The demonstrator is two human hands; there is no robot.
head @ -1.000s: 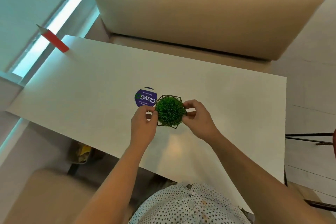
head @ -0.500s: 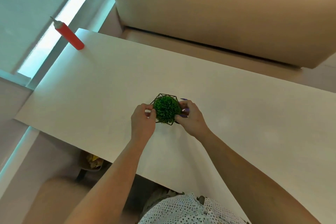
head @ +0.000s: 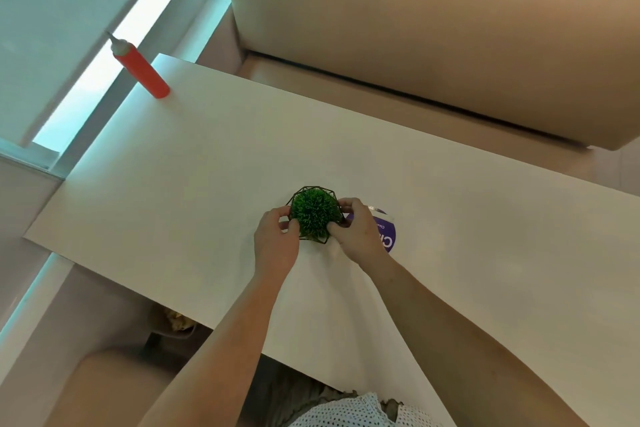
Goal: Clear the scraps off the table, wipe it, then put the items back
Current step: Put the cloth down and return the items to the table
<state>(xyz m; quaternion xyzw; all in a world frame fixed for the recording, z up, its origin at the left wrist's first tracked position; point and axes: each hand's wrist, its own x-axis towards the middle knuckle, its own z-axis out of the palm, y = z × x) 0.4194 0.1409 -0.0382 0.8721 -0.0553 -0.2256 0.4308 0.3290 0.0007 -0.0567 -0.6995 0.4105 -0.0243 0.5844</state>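
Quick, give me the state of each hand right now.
The left hand pinches the plant by its wire frame.
The right hand pinches the plant on the opposite side.

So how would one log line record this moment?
step: putting items back | left hand: grips plant | right hand: grips plant | plant: middle of table | purple disc: partly under right hand | red bottle: far corner

table (head: pixel 207 184): smooth matt white | plant (head: pixel 314 211): bristly plastic, thin wire frame | bottle (head: pixel 143 71): glossy plastic
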